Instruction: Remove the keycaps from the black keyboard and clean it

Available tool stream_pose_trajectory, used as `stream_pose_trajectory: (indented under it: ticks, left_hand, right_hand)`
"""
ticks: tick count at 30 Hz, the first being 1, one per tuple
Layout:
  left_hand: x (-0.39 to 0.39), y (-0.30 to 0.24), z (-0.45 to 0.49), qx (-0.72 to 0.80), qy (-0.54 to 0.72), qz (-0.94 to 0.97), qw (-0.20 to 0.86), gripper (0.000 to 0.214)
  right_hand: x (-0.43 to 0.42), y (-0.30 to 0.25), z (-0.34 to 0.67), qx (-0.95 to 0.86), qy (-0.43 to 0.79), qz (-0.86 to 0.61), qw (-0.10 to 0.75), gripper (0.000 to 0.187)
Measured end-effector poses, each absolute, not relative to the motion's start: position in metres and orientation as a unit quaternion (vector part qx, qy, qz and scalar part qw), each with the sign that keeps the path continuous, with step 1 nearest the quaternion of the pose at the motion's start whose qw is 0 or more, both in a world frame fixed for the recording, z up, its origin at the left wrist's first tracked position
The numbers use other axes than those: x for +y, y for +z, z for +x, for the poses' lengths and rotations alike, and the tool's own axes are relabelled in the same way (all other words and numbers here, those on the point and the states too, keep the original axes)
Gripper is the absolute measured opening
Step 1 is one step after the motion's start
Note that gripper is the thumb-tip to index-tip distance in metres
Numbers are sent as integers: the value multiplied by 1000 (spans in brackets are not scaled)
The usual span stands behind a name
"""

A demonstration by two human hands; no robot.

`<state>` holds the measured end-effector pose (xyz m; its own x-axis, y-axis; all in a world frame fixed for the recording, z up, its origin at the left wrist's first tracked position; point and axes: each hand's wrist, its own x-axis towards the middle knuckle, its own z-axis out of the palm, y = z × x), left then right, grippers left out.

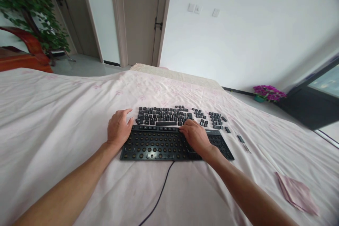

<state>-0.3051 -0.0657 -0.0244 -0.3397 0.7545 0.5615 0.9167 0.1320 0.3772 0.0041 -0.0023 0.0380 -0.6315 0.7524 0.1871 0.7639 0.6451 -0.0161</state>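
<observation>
A black keyboard (156, 144) lies flat on the bed, with most of its key sockets bare. Keycaps sit in its top row (150, 128), from the left side to near the middle. My right hand (194, 135) is over the right half, its fingers closed at the end of that row on what looks like a small keycap, mostly hidden by the fingertips. Beside the upper left corner, my left hand (119, 127) is open, thumb and fingers apart. Loose black keycaps (164, 114) are laid out in rows just beyond the keyboard, including a long spacebar (166, 123).
A cable (161, 192) runs from the keyboard toward me. To the right lie a small wire tool with a dark handle (241, 139) and a folded pink cloth (298, 192). The patterned sheet (79, 113) has wrinkles. Doors and a wall stand beyond the bed.
</observation>
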Motion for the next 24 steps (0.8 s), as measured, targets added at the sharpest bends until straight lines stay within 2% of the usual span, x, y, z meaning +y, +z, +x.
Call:
stream_pose_trajectory:
  ticks: [7,14,20,24]
  left_hand:
    - [-66,-24,-305,-742,-343,-564,116,35]
    - [-66,-22,-304,-745,-338,-564,117,35]
    - [-67,-22,-303,-746,-337,-560,123,34]
    - [-67,-21,-302,-749,-333,-561,120,34]
  right_hand:
    - [-4,29,3,-906,-99,-403,81,27]
    - [-15,27,-2,-913,-177,-368,16,19]
    - [-29,23,-8,-907,-179,-380,-13,25]
    - [-27,23,-3,-907,-151,-393,5,35]
